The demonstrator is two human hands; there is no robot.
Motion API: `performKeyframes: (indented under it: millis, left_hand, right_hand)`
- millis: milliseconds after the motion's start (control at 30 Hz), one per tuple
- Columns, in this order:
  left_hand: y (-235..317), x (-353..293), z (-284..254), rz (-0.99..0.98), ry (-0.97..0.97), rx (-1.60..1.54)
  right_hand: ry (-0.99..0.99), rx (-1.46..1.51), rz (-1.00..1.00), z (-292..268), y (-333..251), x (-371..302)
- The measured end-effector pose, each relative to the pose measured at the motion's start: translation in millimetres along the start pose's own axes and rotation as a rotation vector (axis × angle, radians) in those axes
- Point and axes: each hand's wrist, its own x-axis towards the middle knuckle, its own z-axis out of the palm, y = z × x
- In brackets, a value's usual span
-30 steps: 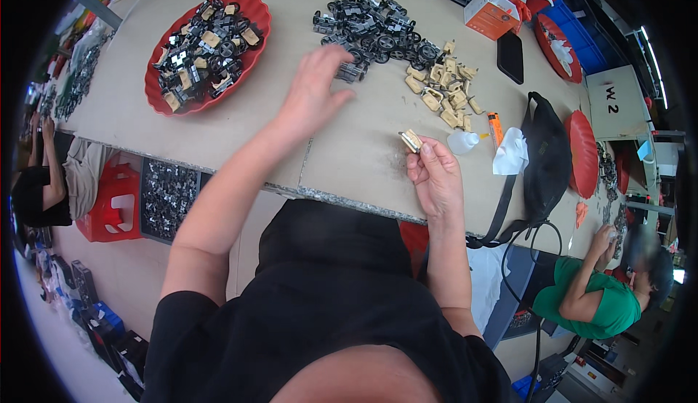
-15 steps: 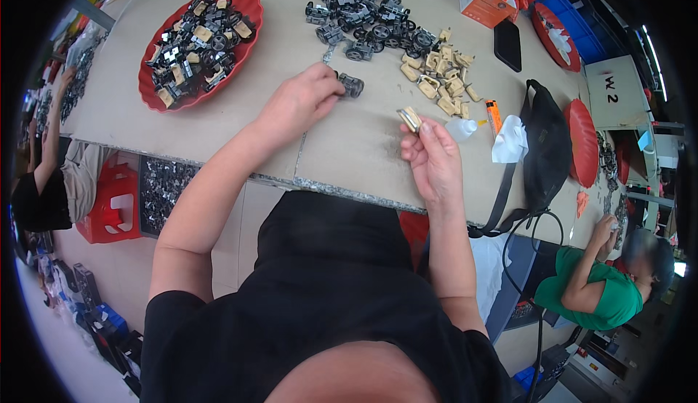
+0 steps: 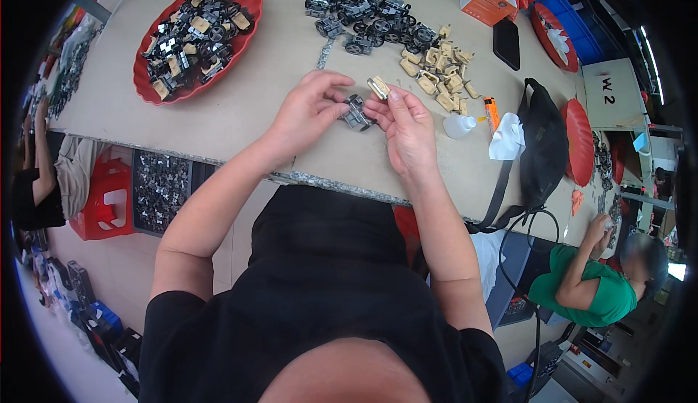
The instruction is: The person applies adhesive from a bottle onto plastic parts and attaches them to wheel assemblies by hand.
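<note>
My left hand [image 3: 305, 112] pinches a small dark grey wheeled toy chassis [image 3: 356, 114] between thumb and fingers, just above the table. My right hand [image 3: 408, 128] is closed on a small beige plastic part [image 3: 378, 87], held up between thumb and forefinger. Its other fingers come close to the chassis, and whether they touch it I cannot tell. Beyond my hands lies a heap of dark wheeled chassis [image 3: 363, 14]. Beside it, to the right, is a pile of loose beige parts [image 3: 438, 70].
A red scalloped tray [image 3: 138, 76] at the left holds pieces with beige and dark parts. To my right are a white squeeze bottle [image 3: 458, 126], an orange tube [image 3: 492, 114], a white tissue [image 3: 507, 140], a black bag [image 3: 545, 141] and a phone [image 3: 507, 44]. A co-worker in green [image 3: 585, 286] sits at the right.
My left hand has drawn the chassis a little nearer to me. The right hand has moved left and farther out with the beige part, so both hands are now close together.
</note>
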Motion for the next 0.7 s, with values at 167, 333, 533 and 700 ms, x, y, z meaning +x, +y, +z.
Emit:
performKeyframes:
  millis: [167,333,533,700]
  left_hand:
    - [2.0,-1.0,8.2,-0.246,0.122,-0.144]
    - [8.4,-2.2,15.0,-0.323,0.086,-0.242]
    - [17.2,-2.7,22.6,-0.415,0.081,-0.493]
    - [22.4,-7.2,14.5,-0.427,-0.004,-0.765]
  right_hand:
    - [0.038,0.020,-0.013,-0.4,1.0,-0.9]
    - [0.078,0.070,0.005,-0.6,0.2,-2.5]
    - [0.114,0.176,0.034,-0.6,2.3,-1.7]
    - [0.125,0.227,0.028,-1.3,1.8,-2.9]
